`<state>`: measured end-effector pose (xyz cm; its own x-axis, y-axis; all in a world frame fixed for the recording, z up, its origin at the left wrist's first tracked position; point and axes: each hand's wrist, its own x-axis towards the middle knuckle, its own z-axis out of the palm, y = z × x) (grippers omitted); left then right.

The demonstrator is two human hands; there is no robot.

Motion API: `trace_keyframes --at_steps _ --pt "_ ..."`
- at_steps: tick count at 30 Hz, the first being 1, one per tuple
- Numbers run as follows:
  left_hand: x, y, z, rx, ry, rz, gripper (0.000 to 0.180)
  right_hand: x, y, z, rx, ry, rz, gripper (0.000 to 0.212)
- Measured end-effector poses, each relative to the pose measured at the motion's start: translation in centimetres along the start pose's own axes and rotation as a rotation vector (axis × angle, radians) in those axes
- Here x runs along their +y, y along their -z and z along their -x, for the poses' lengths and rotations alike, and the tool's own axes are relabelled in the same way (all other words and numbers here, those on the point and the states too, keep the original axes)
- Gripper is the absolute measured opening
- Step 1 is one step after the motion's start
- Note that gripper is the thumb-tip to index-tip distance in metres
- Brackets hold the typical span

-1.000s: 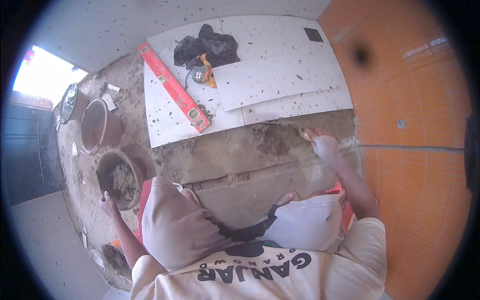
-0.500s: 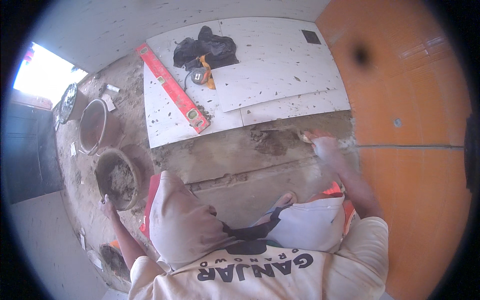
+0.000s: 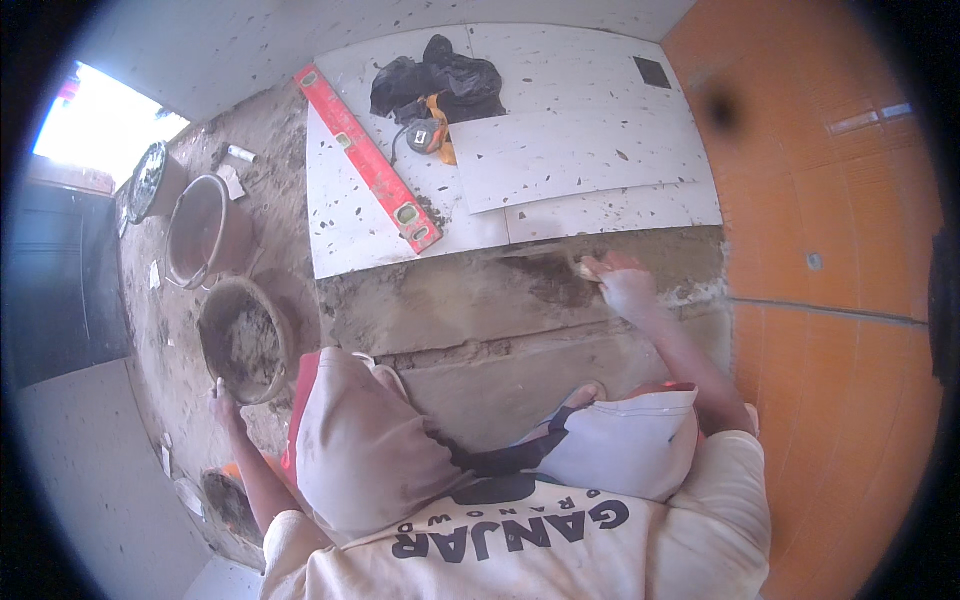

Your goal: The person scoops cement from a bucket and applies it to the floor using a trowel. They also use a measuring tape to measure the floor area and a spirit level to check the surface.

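My left hand (image 3: 226,408) is closed on the near rim of a round bucket (image 3: 287,330) that holds grey mortar (image 3: 243,345). On the right, my right hand (image 3: 628,287) is closed round the grip of what looks like a trowel (image 3: 588,270), low over the floor strip. Its blade is hard to make out against a dark, wet patch of mortar (image 3: 550,280). The strip of smoothed mortar (image 3: 385,310) runs along the edge of the white floor tiles (image 3: 610,205).
A red spirit level (image 3: 370,165), a tape measure (image 3: 424,138) and a black plastic bag (image 3: 465,85) lie on the tiles. Two more buckets (image 3: 197,235) (image 3: 150,185) stand at the left. An orange tiled wall (image 3: 830,400) bounds the right side.
My right hand has moved left along the mortar strip, over the dark patch. My left hand stays on the bucket's rim. The whole view has shifted slightly.
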<state>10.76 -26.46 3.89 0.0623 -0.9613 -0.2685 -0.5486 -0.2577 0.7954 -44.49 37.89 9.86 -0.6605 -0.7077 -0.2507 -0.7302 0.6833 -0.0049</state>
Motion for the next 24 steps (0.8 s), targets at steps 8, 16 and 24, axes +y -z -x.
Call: trace_keyframes --at_steps 8,16,24 --pt "-1.3 -0.2 0.3 0.18 -0.122 -0.388 0.054 4.4 2.7 2.3 0.019 -0.066 0.122 0.054" --pt "0.7 -1.0 1.4 0.205 -0.058 -0.348 0.057 1.6 2.6 1.4 -0.128 -0.142 0.03 0.053" --pt "-1.1 0.6 0.5 0.089 -0.19 -0.065 0.046 1.6 2.9 2.2 -0.143 -0.015 0.043 0.06"
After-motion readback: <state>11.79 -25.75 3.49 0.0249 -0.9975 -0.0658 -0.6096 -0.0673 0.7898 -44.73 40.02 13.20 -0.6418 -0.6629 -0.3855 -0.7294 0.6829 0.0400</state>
